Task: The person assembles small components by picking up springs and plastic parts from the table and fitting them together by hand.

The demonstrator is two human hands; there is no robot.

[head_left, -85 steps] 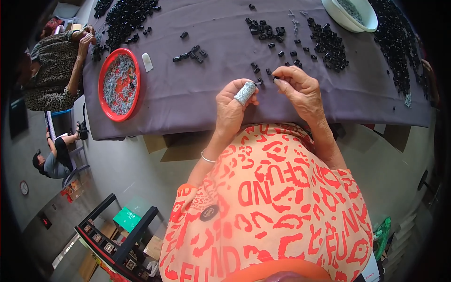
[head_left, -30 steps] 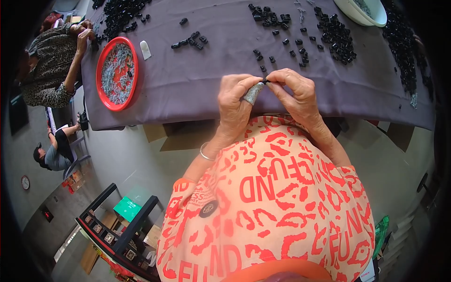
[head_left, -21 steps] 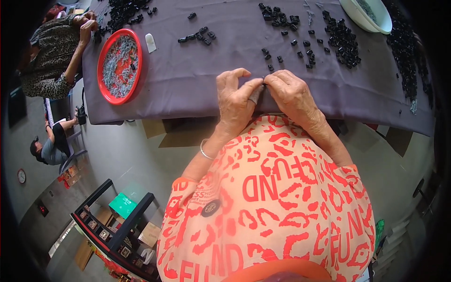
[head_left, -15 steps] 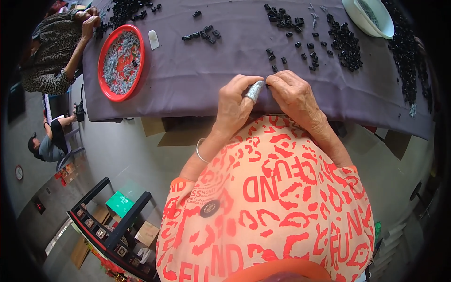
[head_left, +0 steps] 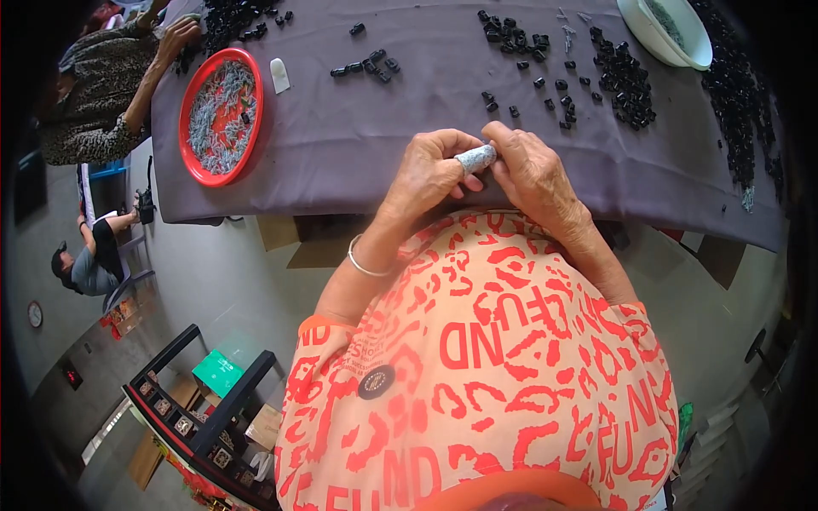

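My left hand (head_left: pixel 430 170) and my right hand (head_left: pixel 535 170) meet at the fingertips above the near edge of the table. A pale grey-blue wrap (head_left: pixel 475 158) covers one digit of the left hand, its tip against the right fingers. Both hands are closed in a pinch. Whatever they hold is small and hidden between the fingers. Just beyond my right hand lie loose small black plastic parts (head_left: pixel 567 111), with a denser pile of the same black parts (head_left: pixel 626 89) farther right.
A red tray (head_left: pixel 185 128) holding small grey pieces stands at the left, beside a white tag-like piece (head_left: pixel 279 75). A pale bowl (head_left: pixel 700 53) sits far right, near a long heap of black parts (head_left: pixel 741 111). A co-worker's hand (head_left: pixel 179 36) is at the far left.
My left hand has turned, bringing its wrapped digit across to the right fingertips. The dark bit seen at the right fingertips is now hidden. The co-worker's hand has shifted slightly.
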